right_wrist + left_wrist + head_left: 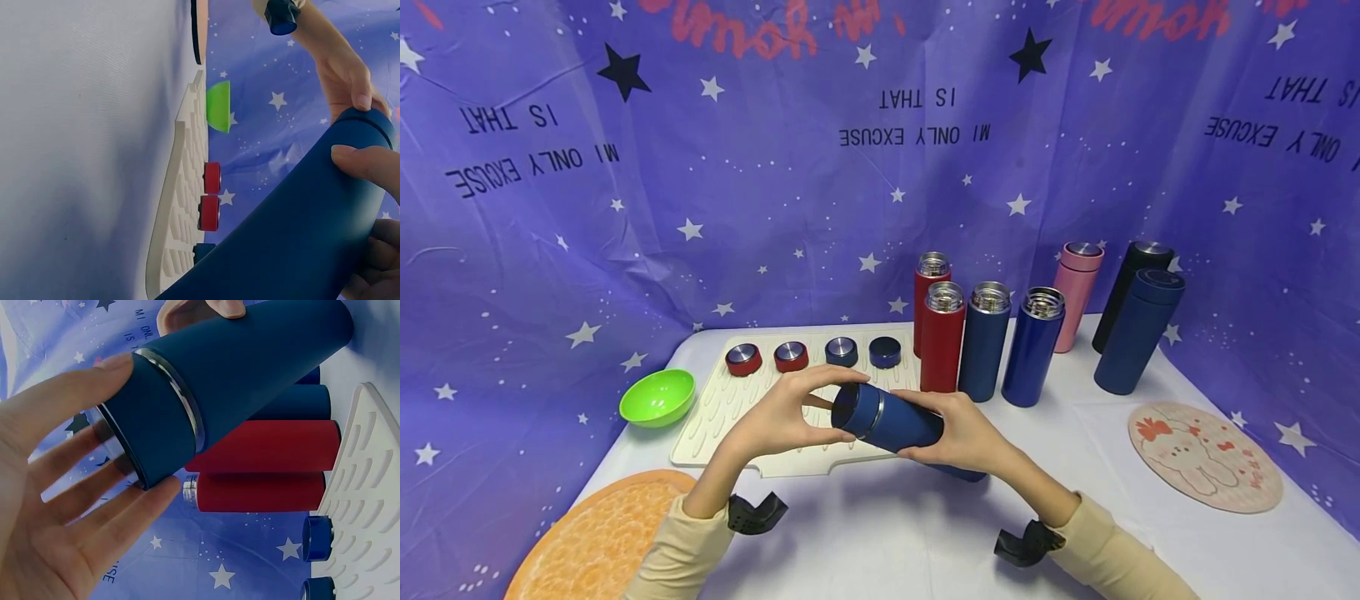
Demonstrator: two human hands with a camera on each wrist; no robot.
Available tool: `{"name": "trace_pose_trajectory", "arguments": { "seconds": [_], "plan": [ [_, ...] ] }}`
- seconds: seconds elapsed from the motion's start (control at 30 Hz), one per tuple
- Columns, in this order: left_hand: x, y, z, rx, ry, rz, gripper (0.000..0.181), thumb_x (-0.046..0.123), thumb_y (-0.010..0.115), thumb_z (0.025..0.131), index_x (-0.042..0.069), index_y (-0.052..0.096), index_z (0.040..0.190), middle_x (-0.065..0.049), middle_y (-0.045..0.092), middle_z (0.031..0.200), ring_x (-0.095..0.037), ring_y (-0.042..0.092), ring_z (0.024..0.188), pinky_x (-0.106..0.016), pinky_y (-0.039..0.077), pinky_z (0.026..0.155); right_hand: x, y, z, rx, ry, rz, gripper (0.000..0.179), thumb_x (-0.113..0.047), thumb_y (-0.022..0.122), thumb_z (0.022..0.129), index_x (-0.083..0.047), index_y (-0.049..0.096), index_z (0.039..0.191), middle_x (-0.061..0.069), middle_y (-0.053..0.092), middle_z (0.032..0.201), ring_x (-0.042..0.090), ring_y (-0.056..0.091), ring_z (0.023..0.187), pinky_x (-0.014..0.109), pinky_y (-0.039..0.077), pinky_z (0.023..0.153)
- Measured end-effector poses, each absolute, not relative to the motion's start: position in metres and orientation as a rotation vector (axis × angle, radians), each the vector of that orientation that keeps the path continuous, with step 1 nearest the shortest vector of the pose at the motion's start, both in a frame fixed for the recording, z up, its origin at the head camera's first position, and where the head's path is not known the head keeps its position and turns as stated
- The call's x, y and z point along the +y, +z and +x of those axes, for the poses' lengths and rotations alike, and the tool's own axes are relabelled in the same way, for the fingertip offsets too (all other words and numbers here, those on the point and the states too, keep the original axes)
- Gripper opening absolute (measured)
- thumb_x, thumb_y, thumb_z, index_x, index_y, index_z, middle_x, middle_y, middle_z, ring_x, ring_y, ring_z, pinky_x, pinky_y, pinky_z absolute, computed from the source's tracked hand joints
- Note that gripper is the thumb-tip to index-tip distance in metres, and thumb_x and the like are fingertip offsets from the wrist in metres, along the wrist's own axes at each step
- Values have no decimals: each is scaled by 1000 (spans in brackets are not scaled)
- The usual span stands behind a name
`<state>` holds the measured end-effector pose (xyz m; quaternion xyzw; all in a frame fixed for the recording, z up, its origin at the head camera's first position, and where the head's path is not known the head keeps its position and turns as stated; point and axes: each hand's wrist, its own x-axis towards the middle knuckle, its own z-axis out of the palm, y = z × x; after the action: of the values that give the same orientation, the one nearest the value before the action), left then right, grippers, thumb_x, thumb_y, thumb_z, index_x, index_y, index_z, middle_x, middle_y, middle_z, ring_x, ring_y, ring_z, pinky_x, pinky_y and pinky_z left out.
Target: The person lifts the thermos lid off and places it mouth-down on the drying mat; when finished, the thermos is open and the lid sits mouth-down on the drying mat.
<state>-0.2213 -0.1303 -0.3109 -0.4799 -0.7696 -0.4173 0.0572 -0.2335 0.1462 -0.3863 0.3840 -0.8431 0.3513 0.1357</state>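
A dark blue thermos bottle (pixel 910 423) is held tilted above the table, its lid end toward the left. My left hand (pixel 778 417) pinches the lid (pixel 857 412) between thumb and fingers; in the left wrist view the lid (pixel 147 419) sits on the bottle, with a silver ring below it. My right hand (pixel 962 429) grips the bottle's body around its middle. In the right wrist view the right thumb (pixel 369 165) lies along the body (pixel 294 231). Several lids stand on a cream drying mat (pixel 760 433) behind the hands: two red lids (pixel 743 358) and two blue lids (pixel 885 352).
Lidless bottles stand right of the mat: two red bottles (pixel 942 342) and two blue bottles (pixel 1033 350). Lidded pink (pixel 1077 300), black (pixel 1131 292) and dark blue (pixel 1138 333) bottles stand farther right. A green bowl (pixel 657 398), an orange mat (pixel 602 533) and a rabbit-print mat (pixel 1206 458) lie around.
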Motion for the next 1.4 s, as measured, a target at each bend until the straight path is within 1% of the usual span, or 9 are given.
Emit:
{"name": "trace_pose_trajectory", "arguments": {
  "seconds": [0.1,0.23,0.4,0.57,0.7,0.87,1.0,1.17,1.4],
  "plan": [
    [-130,-311,-220,-2337,-1291,-1414,60,-2,84,69,-4,59,124,-17,62,122,-33,58,111,-39,58,75,145,-386,-232,-2433,979,1117,73,-32,86,70,-17,57,135,1,67,116,9,63,91,29,55,75],
    [-131,-319,-225,-2322,-1307,-1380,61,2,85,70,-2,60,125,-15,62,122,-32,59,109,-38,59,73,143,-386,-231,-2418,984,1116,72,-32,86,71,-15,57,134,2,67,117,10,64,93,30,55,78],
    [-134,-334,-239,-2322,-1312,-1331,63,12,88,70,7,62,127,-6,63,123,-25,61,107,-31,58,72,142,-387,-230,-2394,990,1095,71,-33,86,71,-15,58,133,3,67,118,13,65,95,33,56,79],
    [-133,-337,-243,-2343,-1313,-1232,61,25,89,69,16,64,125,4,66,118,-18,62,99,-27,58,68,139,-389,-227,-2338,946,1047,75,-31,89,67,-14,59,133,4,67,118,16,65,98,36,56,81],
    [-133,-336,-242,-2384,-1332,-1092,57,34,88,69,19,67,121,5,67,110,-15,64,91,-27,58,64,138,-390,-226,-2303,900,1003,78,-28,92,63,-14,59,132,5,66,120,19,63,105,38,55,86],
    [-136,-334,-242,-2377,-1376,-974,54,31,87,72,20,67,121,2,68,107,-19,66,91,-27,58,66,141,-389,-228,-2263,906,979,79,-21,93,62,-10,59,132,6,64,122,21,62,109,40,54,87],
    [-140,-332,-244,-2357,-1369,-1011,58,27,87,72,24,64,125,4,65,115,-18,64,98,-27,58,72,143,-388,-230,-2248,942,981,80,-22,93,62,-11,58,133,6,64,122,21,63,106,39,56,84],
    [-143,-331,-245,-2362,-1336,-1047,59,29,86,73,26,62,127,6,63,118,-14,63,99,-27,57,75,144,-388,-231,-2263,964,979,81,-24,93,62,-13,57,134,5,64,122,19,63,106,37,56,83],
    [-155,-327,-245,-2411,-1229,-989,60,34,85,73,27,62,127,8,65,112,-12,63,98,-26,57,76,147,-385,-233,-2243,990,959,78,-21,92,63,-9,58,132,6,65,122,20,64,104,37,56,83]
  ]
}}
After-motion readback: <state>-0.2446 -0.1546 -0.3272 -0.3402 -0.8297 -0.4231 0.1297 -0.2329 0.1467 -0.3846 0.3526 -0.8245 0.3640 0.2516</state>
